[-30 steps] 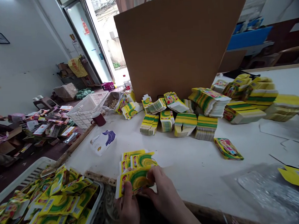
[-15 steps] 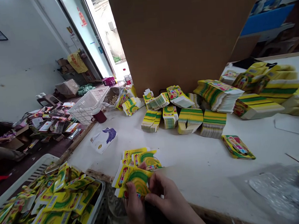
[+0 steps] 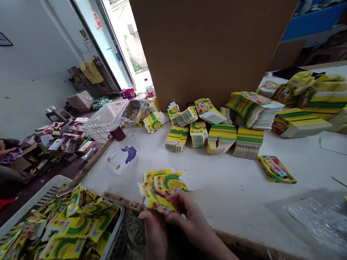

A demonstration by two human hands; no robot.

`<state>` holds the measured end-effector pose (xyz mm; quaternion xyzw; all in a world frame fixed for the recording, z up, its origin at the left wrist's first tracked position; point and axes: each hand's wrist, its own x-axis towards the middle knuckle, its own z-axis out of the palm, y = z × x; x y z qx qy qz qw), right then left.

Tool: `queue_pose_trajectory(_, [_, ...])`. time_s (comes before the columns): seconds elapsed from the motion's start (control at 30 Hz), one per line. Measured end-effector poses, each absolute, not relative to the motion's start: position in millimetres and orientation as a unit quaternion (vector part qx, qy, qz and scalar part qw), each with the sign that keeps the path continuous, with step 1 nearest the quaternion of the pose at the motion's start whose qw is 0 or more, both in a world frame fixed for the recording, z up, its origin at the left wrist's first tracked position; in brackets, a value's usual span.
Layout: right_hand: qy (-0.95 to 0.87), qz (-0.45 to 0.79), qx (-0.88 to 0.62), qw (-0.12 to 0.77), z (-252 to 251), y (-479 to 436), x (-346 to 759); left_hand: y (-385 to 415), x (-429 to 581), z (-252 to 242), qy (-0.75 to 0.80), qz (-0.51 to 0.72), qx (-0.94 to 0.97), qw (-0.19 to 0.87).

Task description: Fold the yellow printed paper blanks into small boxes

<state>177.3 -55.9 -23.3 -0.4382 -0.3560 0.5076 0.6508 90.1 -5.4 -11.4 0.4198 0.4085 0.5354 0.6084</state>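
Yellow-and-green printed card, a small flattened carton (image 3: 157, 202), sits pinched between both hands at the near edge of the table (image 3: 224, 189). Both forearms come up from the bottom of the view, wrists close together. The left hand (image 3: 151, 229) rises almost straight, its grip closed on the carton's lower left part, thumb on the printed face. The right hand (image 3: 190, 219) angles in from the right, fingers curled, its grip closed on the carton's right end with the fingertips on top. The carton is tilted, its left corner higher, and shows a yellow face with a green swirl and a red patch. Just beyond it, a few similar flat cartons (image 3: 165, 181) lie fanned on the table. To the left, below the table's edge, a white plastic basket (image 3: 47, 188) holds a loose heap of the same cartons. Farther back, stacks of flat cartons (image 3: 221, 137) stand before a large cardboard sheet (image 3: 209, 41).
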Motion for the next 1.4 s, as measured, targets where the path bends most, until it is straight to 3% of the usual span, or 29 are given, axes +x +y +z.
queue_pose_trajectory(0.17, [-0.442,0.404,-0.492,0.632,-28.7,-56.1,195.9,2.8,67.4,-16.3,0.464,0.561,0.399,0.557])
queue_pose_trajectory(0.3, [-0.531,0.187,-0.576,0.593,-21.1,-60.8,219.7,13.9,43.2,9.8,0.418,0.580,0.556,0.424])
queue_pose_trajectory(0.4, [-0.649,0.086,-0.574,0.492,-9.4,-66.2,227.3,13.7,36.2,31.2,0.408,0.430,0.727,0.346])
queue_pose_trajectory(0.5, [-0.715,0.087,-0.512,0.468,-4.0,-71.6,220.4,7.3,43.0,32.5,0.420,0.204,0.812,0.350])
queue_pose_trajectory(0.63, [-0.535,0.135,-0.564,0.615,-16.4,-72.9,206.4,-2.3,56.0,11.9,0.452,0.195,0.814,0.309])
queue_pose_trajectory(0.7, [-0.418,0.282,-0.543,0.672,-24.5,-70.4,200.7,-8.3,59.7,2.3,0.445,0.213,0.824,0.278])
queue_pose_trajectory(0.8, [-0.300,0.537,-0.418,0.669,-31.1,-65.1,194.6,-16.2,63.3,-4.4,0.370,0.215,0.865,0.261])
queue_pose_trajectory(0.87, [-0.285,0.596,-0.365,0.657,-32.8,-62.0,193.4,-17.9,64.8,-3.9,0.330,0.224,0.882,0.252])
queue_pose_trajectory(1.03, [-0.436,0.465,-0.421,0.645,-34.1,-61.4,195.7,-10.0,64.6,-2.8,0.347,0.216,0.864,0.293])
queue_pose_trajectory(1.17, [-0.600,0.355,-0.459,0.550,-30.3,-65.7,197.4,-4.2,62.4,-13.7,0.376,0.238,0.837,0.317])
queue_pose_trajectory(1.27, [-0.601,0.291,-0.486,0.564,-31.9,-66.2,202.4,-4.2,57.2,-16.3,0.432,0.265,0.805,0.308])
queue_pose_trajectory(1.4, [-0.620,0.260,-0.491,0.554,-36.0,-65.8,209.8,-4.7,45.3,-0.1,0.464,0.213,0.800,0.316])
